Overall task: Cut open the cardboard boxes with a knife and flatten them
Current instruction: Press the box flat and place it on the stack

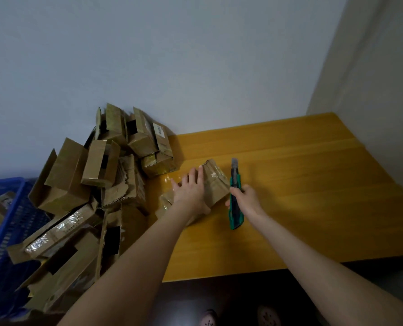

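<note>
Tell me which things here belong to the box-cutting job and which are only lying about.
Job: small brown taped cardboard box under the left hand; green-handled utility knife in the right hand; heap of brown cardboard boxes on the left; yellow wooden table (work surface).
Lying about: blue plastic mesh basket.

You had two hands in view, left hand and right hand, one green knife, one taped box, one table, one blue basket, two shoes, and a heap of boxes too jumbled to count.
</note>
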Available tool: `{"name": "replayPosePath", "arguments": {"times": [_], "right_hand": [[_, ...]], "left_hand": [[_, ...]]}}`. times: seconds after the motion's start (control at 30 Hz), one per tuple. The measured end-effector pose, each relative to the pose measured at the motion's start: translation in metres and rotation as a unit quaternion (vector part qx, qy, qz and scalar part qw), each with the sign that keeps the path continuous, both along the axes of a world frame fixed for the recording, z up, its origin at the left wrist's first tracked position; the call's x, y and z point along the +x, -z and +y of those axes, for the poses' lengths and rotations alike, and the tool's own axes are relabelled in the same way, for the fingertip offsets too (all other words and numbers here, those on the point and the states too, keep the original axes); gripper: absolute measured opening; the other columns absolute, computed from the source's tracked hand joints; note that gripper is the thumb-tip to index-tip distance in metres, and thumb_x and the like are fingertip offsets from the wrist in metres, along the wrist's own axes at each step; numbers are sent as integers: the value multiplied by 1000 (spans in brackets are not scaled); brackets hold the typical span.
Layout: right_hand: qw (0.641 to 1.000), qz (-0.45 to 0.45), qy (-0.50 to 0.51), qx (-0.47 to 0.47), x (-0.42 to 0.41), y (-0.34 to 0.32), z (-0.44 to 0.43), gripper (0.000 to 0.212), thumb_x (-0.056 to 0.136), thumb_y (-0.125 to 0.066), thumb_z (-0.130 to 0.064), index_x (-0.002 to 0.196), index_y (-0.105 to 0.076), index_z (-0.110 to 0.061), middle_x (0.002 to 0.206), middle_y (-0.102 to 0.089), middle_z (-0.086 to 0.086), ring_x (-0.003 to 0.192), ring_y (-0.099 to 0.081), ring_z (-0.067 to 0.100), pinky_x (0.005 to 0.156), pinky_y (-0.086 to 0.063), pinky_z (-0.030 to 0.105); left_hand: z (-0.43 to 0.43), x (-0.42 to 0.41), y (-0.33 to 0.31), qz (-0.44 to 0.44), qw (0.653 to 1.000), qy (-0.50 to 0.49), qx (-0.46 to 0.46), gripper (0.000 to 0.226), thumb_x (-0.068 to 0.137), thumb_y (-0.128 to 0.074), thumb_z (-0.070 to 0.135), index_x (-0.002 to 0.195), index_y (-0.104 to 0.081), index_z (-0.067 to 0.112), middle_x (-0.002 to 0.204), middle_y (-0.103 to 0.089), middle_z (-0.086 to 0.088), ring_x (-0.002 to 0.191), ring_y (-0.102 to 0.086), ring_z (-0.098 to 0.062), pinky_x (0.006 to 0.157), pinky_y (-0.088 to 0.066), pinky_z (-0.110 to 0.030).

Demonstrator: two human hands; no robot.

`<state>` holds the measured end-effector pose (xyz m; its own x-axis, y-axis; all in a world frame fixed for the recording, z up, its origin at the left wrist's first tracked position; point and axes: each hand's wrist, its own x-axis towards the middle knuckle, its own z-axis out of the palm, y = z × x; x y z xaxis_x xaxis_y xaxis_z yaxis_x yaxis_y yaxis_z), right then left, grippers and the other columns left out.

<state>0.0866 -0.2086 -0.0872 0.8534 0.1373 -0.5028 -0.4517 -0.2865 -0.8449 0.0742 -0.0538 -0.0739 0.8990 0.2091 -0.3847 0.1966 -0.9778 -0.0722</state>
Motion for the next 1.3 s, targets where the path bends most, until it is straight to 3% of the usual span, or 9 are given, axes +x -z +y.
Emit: {"name": "replayPosePath", "arguments": {"times": [0.1,0.17,0.27,0.43,0.7,0.87,1.0,1.17,1.3], "right_hand": [[988,-78,-68,-118,-3,0,-12,19,97,-52,-34,100,-50,-15,69,-65,-1,67,-64,19,70,-54,38],[972,-107,-106,-180,-7,1,-17,18,98,-50,-35,108,-49,-21,73,-65,-3,65,-64,14,63,-52,32],[950,-130,-137,-250,-12,-3,-22,29,98,-42,-34,127,-44,-29,85,-64,0,74,-63,19,64,-51,33],[871,-220,-214,-384,-15,-22,-29,53,99,-35,-35,150,-23,-36,98,-66,8,84,-62,29,69,-45,32],[770,-263,-327,-480,-9,-35,-17,54,102,-32,-29,152,-16,-39,105,-67,5,92,-64,26,64,-35,29],[748,-225,-336,-526,-9,-33,-7,65,98,-40,-14,153,-13,-35,109,-67,4,97,-65,24,66,-38,26],[736,-220,-349,-536,-18,-30,-2,72,94,-42,-6,154,-10,-29,97,-66,2,85,-63,23,58,-37,26],[713,-192,-381,-557,-21,-27,-2,79,90,-47,-1,155,-10,-24,110,-66,2,98,-64,22,57,-37,27],[742,-186,-368,-528,-24,-27,-10,65,97,-41,-13,154,-15,-32,107,-66,3,94,-64,23,58,-37,28]], "left_hand": [[2,-4,5,2,1000,10,24,135,71,-75,60,149,25,12,162,10,-7,149,-1,-31,115,-6,-66],[-2,-7,9,-8,1000,-11,16,134,71,-74,59,150,23,10,162,8,-8,149,-1,-31,115,-5,-65],[-7,-9,12,-32,998,-56,9,134,71,-74,60,150,20,7,161,2,-10,149,-2,-32,117,-5,-60],[-5,-6,14,-44,997,-56,6,132,68,-76,62,153,10,8,157,-12,-11,146,-14,-32,118,-12,-58],[-11,-7,16,-47,998,-32,9,128,71,-75,60,153,8,8,155,-16,-11,145,-16,-32,117,-13,-59],[-13,-9,18,-48,998,-30,10,128,71,-75,60,153,8,8,157,-14,-11,146,-14,-31,117,-12,-59],[-8,-6,18,-54,997,-49,-6,127,69,-73,66,154,4,10,156,-17,-10,145,-17,-30,117,-15,-58],[-10,-4,16,-44,998,-40,-4,123,72,-74,59,154,3,10,156,-17,-11,146,-16,-30,117,-16,-58],[-7,-4,13,-39,999,-32,1,123,72,-72,62,154,2,9,155,-18,-11,144,-19,-31,115,-20,-57]]}}
